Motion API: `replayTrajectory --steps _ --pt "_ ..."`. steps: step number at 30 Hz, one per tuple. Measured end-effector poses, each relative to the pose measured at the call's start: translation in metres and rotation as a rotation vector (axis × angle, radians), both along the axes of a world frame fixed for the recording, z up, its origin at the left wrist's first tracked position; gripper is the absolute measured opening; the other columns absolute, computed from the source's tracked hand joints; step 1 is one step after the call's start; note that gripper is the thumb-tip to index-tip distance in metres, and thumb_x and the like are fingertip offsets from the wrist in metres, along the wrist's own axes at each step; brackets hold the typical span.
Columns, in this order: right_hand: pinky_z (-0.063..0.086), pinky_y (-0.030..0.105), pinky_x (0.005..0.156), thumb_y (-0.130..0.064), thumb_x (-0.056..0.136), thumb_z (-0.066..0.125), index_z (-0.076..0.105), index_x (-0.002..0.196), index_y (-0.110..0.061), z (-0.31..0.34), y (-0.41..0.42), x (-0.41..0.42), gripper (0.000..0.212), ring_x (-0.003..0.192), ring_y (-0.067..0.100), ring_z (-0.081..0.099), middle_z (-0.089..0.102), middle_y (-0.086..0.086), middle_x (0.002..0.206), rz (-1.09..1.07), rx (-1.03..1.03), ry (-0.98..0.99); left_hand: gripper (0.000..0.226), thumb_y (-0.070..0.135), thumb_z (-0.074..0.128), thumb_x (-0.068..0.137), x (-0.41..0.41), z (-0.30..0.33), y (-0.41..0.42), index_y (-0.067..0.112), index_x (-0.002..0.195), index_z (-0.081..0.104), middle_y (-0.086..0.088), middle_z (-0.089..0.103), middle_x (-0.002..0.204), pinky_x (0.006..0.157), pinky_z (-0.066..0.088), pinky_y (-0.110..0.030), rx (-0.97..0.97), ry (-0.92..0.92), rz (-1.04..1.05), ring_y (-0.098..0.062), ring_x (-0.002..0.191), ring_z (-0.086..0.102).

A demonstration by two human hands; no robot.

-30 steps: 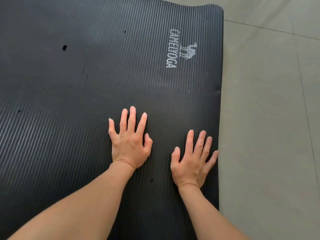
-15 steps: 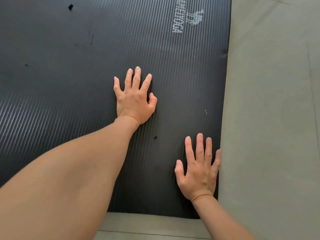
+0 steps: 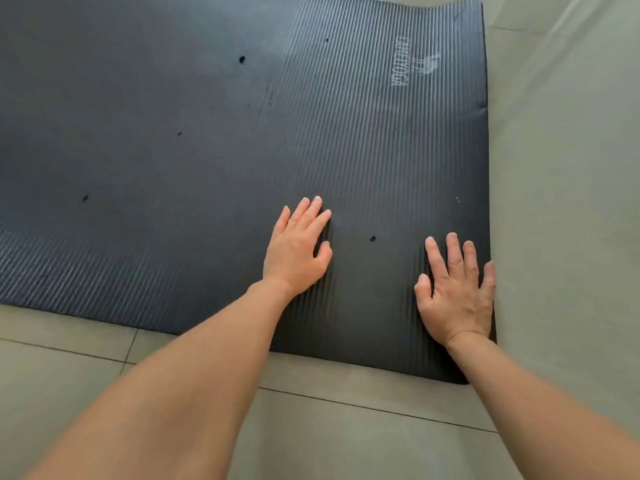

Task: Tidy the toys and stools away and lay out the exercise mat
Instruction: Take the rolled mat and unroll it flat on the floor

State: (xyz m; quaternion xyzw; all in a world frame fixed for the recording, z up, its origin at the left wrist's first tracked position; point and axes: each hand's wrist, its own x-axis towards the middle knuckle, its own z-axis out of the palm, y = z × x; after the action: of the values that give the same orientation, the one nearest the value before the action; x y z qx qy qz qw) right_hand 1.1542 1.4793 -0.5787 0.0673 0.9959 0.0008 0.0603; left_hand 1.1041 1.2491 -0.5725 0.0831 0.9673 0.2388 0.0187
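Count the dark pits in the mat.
5 on the mat: one far centre, one small near the logo, one mid-left, one far left, one between the hands. Arms may hide others.

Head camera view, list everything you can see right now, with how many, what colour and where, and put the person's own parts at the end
exercise mat: one, black with fine ribs, lying flat on the floor, filling most of the view
logo: one, pale grey print, near the mat's far right corner; blurred, not readable
holes or dents: several small dark marks scattered over the mat's surface
floor: grey-green tiles with thin dark joints, showing to the right of the mat and along its near edge
left hand: one, bare, fingers straight, pressing flat on the mat in from its right edge
right hand: one, bare, fingers spread, flat on the mat by its near right corner, little finger at the right edge
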Motion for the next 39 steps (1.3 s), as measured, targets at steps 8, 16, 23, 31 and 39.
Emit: replayTrajectory --steps 8,16,23,31,39 --pt "0.006 0.044 0.116 -0.052 0.08 0.007 0.023 0.148 -0.023 0.024 0.001 0.023 0.075 0.145 0.023 0.012 0.016 0.005 0.157 0.025 -0.086 -0.072 0.063 0.03 0.039 0.095 0.086 0.038 -0.086 0.021 0.15 0.01 0.001 -0.004 0.159 0.119 -0.001 -0.034 -0.245 -0.276 -0.055 -0.014 0.147 -0.004" --pt "-0.004 0.027 0.113 -0.047 0.087 0.022 0.036 0.141 -0.017 0.061 -0.038 0.031 0.063 0.136 0.023 0.029 0.028 0.003 0.147 0.369 -0.154 0.033 0.058 0.029 0.034 0.097 0.117 0.091 -0.151 0.018 0.149 0.012 -0.002 -0.002 0.159 0.118 0.005 -0.036 -0.363 -0.219 0.172 -0.017 0.147 -0.001" --pt "-0.008 0.028 0.111 -0.05 0.087 0.018 0.027 0.142 -0.021 0.096 -0.035 0.035 0.063 0.137 0.018 0.024 0.034 0.003 0.148 0.446 -0.102 0.05 0.056 0.029 0.034 0.098 0.104 0.133 -0.141 0.019 0.15 0.013 0.0 -0.002 0.159 0.118 0.004 -0.034 -0.272 -0.186 0.147 -0.014 0.147 0.0" --pt "0.005 0.04 0.116 -0.043 0.098 0.019 0.003 0.149 -0.03 0.201 -0.004 0.02 0.054 0.146 0.012 0.007 0.007 -0.003 0.159 0.159 -0.131 -0.108 0.053 0.028 0.036 0.099 0.076 0.23 -0.132 0.021 0.149 0.02 0.001 0.007 0.159 0.119 0.009 -0.034 -0.111 -0.243 0.216 -0.014 0.147 0.005" --pt "0.004 0.039 0.116 -0.041 0.099 0.023 0.0 0.149 -0.031 0.369 0.003 0.059 0.055 0.146 0.01 0.005 0.006 -0.006 0.158 0.11 -0.223 -0.266 0.051 0.027 0.037 0.099 0.09 0.386 -0.097 0.022 0.148 0.023 0.002 0.01 0.159 0.117 0.015 -0.035 -0.015 -0.368 0.229 -0.015 0.146 0.011"
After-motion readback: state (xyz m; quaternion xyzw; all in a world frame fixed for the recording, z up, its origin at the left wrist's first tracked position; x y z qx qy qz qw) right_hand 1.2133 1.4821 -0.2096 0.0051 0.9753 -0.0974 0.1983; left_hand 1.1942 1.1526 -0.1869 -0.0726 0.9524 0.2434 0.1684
